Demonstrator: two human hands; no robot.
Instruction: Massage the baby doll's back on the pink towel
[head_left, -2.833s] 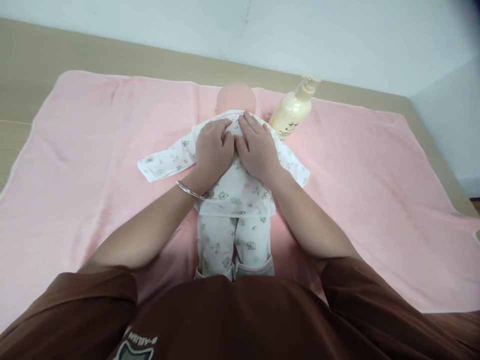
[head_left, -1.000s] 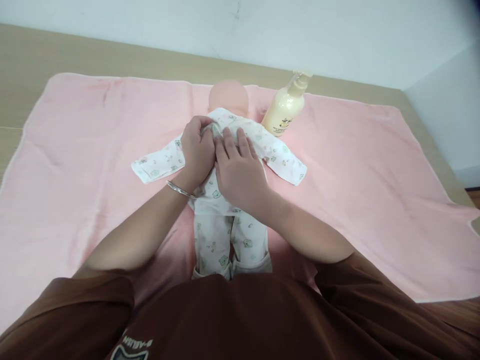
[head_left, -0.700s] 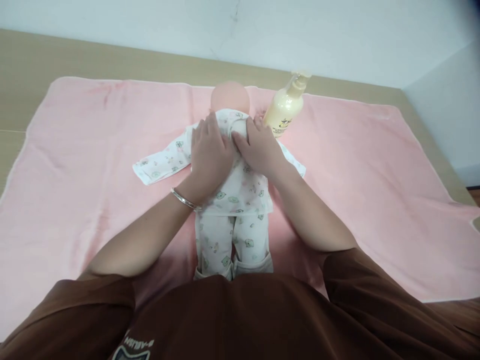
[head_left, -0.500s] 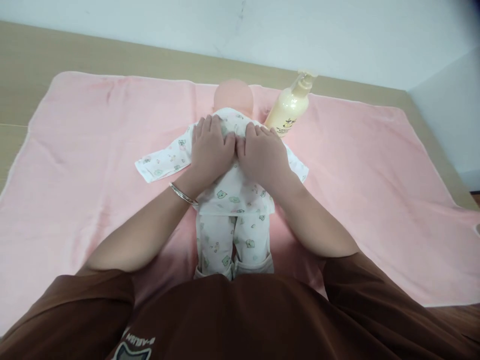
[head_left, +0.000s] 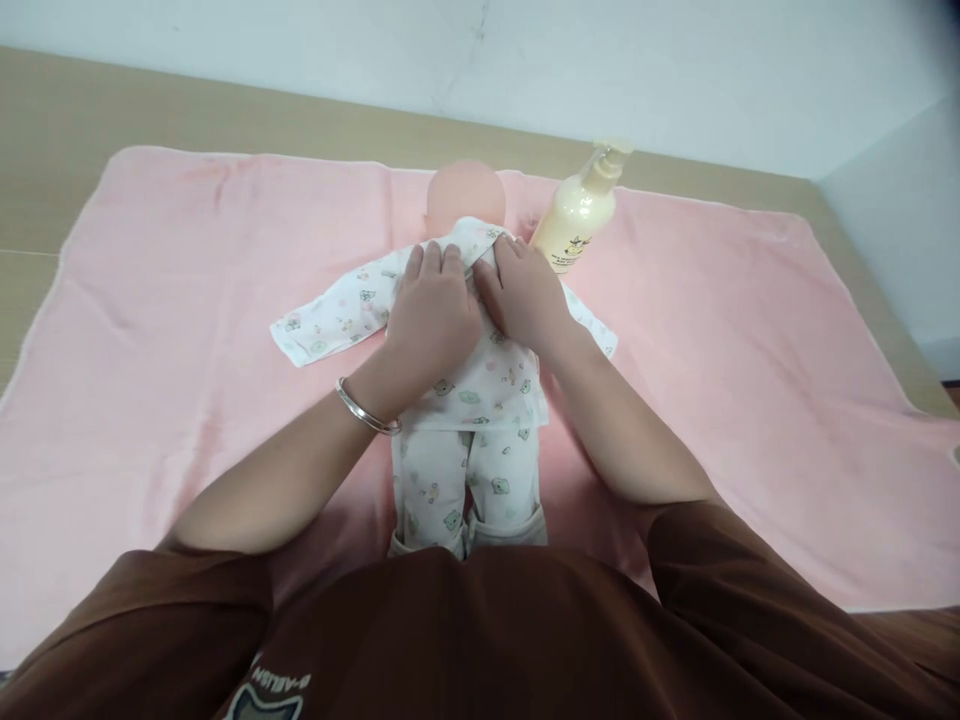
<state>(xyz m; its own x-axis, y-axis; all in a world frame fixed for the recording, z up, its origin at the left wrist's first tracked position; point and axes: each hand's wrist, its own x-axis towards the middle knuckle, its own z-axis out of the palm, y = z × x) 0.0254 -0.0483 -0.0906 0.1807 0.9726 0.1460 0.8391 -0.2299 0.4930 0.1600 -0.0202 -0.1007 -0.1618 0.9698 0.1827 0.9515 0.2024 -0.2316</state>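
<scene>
A baby doll in a white animal-print shirt (head_left: 480, 395) and matching trousers (head_left: 427, 480) lies with its bare round head (head_left: 466, 192) away from me. My left hand (head_left: 436, 322) rests on the chest with its fingers stretched out over the cloth; its thumb is mostly hidden. Beside it, my right hand (head_left: 529, 300) has its bent fingers and thumb closed on the shirt near the collar, where an edge of fabric folds over. The empty-looking sleeve cuffs spread out to both sides. The doll's face is out of sight.
A cream pump bottle (head_left: 577, 215) leans at a tilt to the right of the doll's head. Beneath everything spreads a pink blanket (head_left: 165, 330) on a wooden table (head_left: 225, 110). A pale wall (head_left: 337, 50) rises behind.
Both hands have shifted on the shirt: the left slid slightly toward me, and the right turned inward with its fingers gathered. The collar overlap now shows more between them.
</scene>
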